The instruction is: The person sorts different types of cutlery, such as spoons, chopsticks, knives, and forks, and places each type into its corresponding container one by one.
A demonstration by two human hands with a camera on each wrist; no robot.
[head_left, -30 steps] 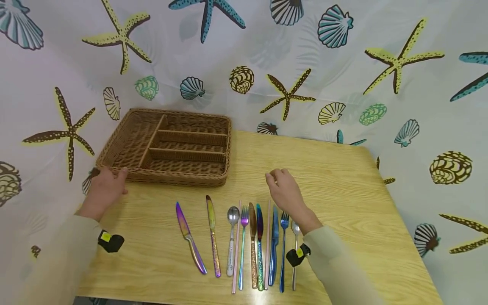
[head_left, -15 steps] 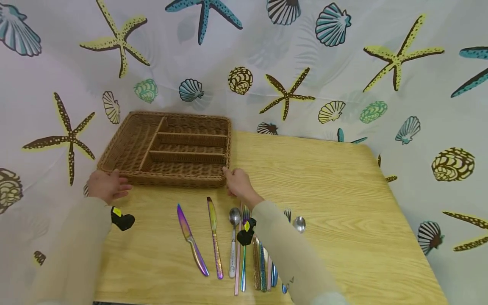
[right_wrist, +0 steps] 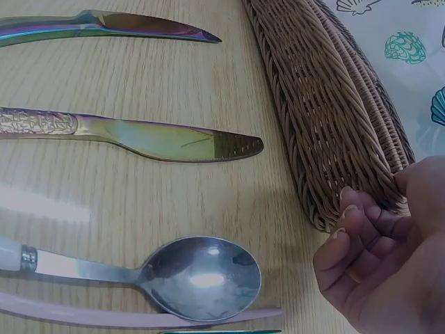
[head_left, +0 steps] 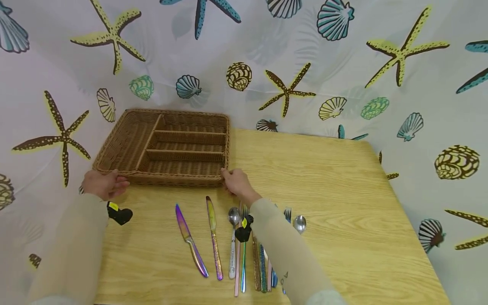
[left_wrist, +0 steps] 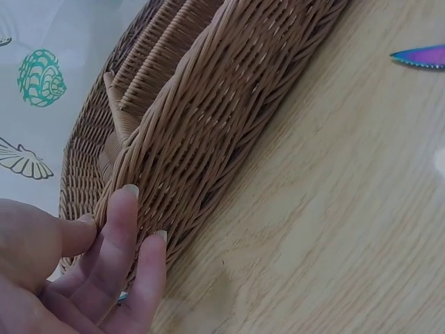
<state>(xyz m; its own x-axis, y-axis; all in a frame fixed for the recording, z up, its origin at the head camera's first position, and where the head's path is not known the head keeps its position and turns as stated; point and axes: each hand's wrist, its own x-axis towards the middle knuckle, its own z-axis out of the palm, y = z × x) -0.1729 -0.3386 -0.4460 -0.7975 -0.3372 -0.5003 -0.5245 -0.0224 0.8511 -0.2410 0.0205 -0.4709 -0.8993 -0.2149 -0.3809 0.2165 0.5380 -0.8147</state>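
Note:
A brown wicker cutlery tray (head_left: 183, 180), divided into several bare compartments, sits at the back left of the wooden table. At its front left corner my left hand (head_left: 101, 184) pinches the rim, thumb on top and fingers against the outer wall (left_wrist: 208, 132). My right hand (head_left: 237, 182) grips the front right corner; in the right wrist view its thumb lies over the rim and its fingers curl at the wicker wall (right_wrist: 320, 104). In front of the tray lie a purple rainbow knife (head_left: 190, 237), a gold-and-purple knife (head_left: 212, 228) and a spoon with a white handle (head_left: 233, 237).
Right of that spoon several more utensils lie in a row, partly hidden under my right forearm: a pink chopstick (head_left: 237, 271), a blue fork (head_left: 287, 214), a silver spoon (head_left: 300, 223). A shell-patterned cloth (head_left: 305, 55) hangs close behind the tray.
My right hand has moved left from above the cutlery to the tray's front right corner and grips it. My left hand has settled on the left corner. The tray has barely moved.

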